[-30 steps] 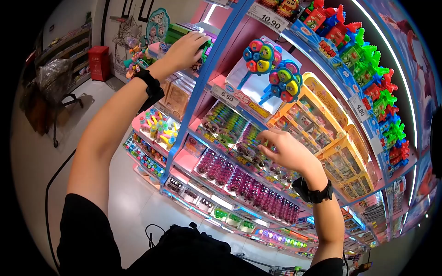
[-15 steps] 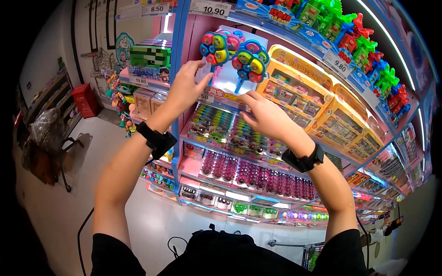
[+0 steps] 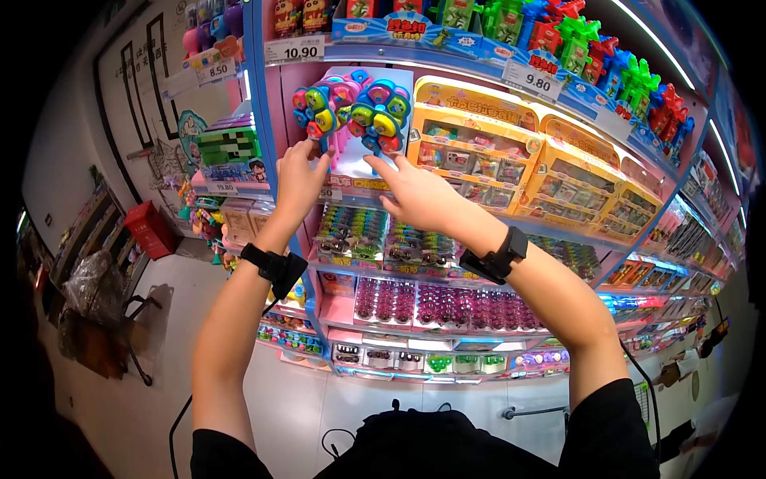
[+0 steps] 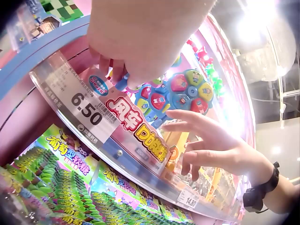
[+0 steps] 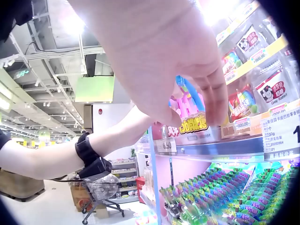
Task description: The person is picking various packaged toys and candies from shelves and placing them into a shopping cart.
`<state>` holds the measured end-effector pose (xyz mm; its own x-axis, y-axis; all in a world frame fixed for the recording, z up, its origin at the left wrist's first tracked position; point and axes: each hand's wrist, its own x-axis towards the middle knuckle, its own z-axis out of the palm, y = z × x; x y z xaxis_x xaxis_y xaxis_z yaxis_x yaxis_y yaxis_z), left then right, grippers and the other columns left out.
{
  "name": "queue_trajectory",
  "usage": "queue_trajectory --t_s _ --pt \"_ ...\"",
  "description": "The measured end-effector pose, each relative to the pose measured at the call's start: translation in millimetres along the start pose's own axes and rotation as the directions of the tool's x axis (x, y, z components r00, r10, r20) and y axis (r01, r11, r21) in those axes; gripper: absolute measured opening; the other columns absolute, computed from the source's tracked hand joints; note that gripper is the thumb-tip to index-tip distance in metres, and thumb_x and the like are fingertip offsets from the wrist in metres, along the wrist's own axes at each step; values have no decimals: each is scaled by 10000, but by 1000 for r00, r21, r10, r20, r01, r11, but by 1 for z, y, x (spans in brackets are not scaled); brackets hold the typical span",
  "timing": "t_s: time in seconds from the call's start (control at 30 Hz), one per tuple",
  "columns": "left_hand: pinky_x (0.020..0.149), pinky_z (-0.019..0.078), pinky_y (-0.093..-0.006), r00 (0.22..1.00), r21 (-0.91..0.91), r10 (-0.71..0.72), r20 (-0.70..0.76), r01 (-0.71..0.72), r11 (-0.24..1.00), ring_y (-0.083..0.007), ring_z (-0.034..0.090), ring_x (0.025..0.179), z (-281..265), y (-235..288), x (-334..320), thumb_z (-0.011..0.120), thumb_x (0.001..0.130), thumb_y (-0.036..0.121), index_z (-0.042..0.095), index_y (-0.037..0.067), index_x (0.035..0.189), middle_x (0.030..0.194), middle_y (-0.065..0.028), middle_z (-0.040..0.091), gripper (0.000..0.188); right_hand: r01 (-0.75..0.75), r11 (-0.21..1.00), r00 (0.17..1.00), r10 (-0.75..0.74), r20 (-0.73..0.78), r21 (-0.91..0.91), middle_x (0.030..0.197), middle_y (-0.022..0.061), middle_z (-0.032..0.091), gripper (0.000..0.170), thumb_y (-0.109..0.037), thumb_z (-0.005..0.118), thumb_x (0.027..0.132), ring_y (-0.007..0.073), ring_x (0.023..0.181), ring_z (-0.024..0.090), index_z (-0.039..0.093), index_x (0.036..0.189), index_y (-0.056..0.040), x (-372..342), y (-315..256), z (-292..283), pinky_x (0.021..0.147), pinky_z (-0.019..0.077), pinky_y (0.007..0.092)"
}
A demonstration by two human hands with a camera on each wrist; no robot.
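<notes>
Two flower-shaped toys with round coloured petals stand in a white box on a pink shelf: the left toy point(image 3: 316, 112) and the right toy point(image 3: 379, 116). My left hand point(image 3: 297, 188) is at the left toy's stem, fingers bent around a blue handle point(image 4: 123, 84) in the left wrist view; whether they grip it is unclear. Just below the right toy, my right hand point(image 3: 423, 195) has its fingers spread. In the right wrist view, a blue handle point(image 5: 191, 91) shows between that hand's thumb and fingers, with no grip visible.
Yellow boxed sets point(image 3: 475, 144) stand right of the toys. Below are trays of green packets point(image 3: 351, 227) and purple items point(image 3: 471, 307). Red, green and blue toys point(image 3: 574, 48) fill the shelf above. A blue post point(image 3: 263, 104) rises at the left.
The view has swung left to face the toys. My left hand has moved from the neighbouring shelf to the left toy's stem; my right hand has risen from the packets to the right toy.
</notes>
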<state>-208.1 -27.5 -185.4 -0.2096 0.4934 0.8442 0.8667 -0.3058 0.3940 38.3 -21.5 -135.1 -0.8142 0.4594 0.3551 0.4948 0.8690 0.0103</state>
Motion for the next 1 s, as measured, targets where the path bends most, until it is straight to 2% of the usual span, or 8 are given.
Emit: queue_trajectory --t_s 0.03,0.07,0.3,0.33,0.53,0.63,0.83,1.0 --pt "747 415 -433 1000 15 3 1 -3 1000 -299 605 847 -1 1 0 695 848 213 632 7 908 842 -111 637 224 -15 1000 1000 15 -7 10 1230 309 501 615 -189 585 901 450 929 639 331 1439 -32 3 1 4 798 545 493" --pt "730 487 -401 998 54 54 -27 -52 997 -310 632 792 -4 3 -1 726 836 177 620 -45 886 814 -163 660 251 -30 999 999 30 -15 20 1223 309 505 619 -195 582 900 451 919 641 328 1436 -19 7 2 9 791 547 495" --pt "742 493 -411 995 74 98 -33 -96 993 -314 637 818 -5 6 -8 726 822 154 622 -54 966 834 -162 667 274 -95 994 991 100 -89 58 1229 321 496 620 -166 559 872 458 886 651 325 1401 59 20 4 15 770 550 512" --pt "753 494 -414 997 78 71 -8 -70 995 -315 635 839 -5 5 -9 728 819 153 612 -55 1050 860 -168 663 331 -90 994 992 95 -89 61 1236 322 493 619 -166 559 872 459 886 651 325 1400 59 20 5 16 771 551 511" --pt "788 481 -379 993 40 63 -96 -60 997 -275 604 971 -5 10 -18 735 835 141 543 -21 1176 1041 -150 625 424 -65 996 995 70 -71 66 1211 322 527 611 -181 572 875 458 892 654 335 1398 29 11 6 16 782 555 508" --pt "887 401 -417 994 24 -2 -109 4 1000 -291 541 1050 -8 17 -26 722 835 189 532 15 1196 1089 -124 596 444 -55 997 998 57 -36 53 1217 315 540 602 -205 573 889 450 909 656 343 1406 1 7 5 13 797 554 504" --pt "896 404 -408 995 -18 -1 -105 0 1000 -295 537 1045 -10 16 -35 708 835 180 547 11 1160 1085 -122 595 400 -27 1000 1000 27 -13 14 1378 300 439 619 -205 591 899 432 970 649 334 1436 -37 0 5 13 825 549 492" --pt "910 405 -408 995 -33 -44 -89 41 999 -301 547 1028 -11 6 -35 695 834 168 569 14 1123 1061 -126 605 351 43 998 995 -39 -96 47 1312 331 470 531 -142 571 855 444 910 662 393 1333 3 -8 -1 15 767 565 495"
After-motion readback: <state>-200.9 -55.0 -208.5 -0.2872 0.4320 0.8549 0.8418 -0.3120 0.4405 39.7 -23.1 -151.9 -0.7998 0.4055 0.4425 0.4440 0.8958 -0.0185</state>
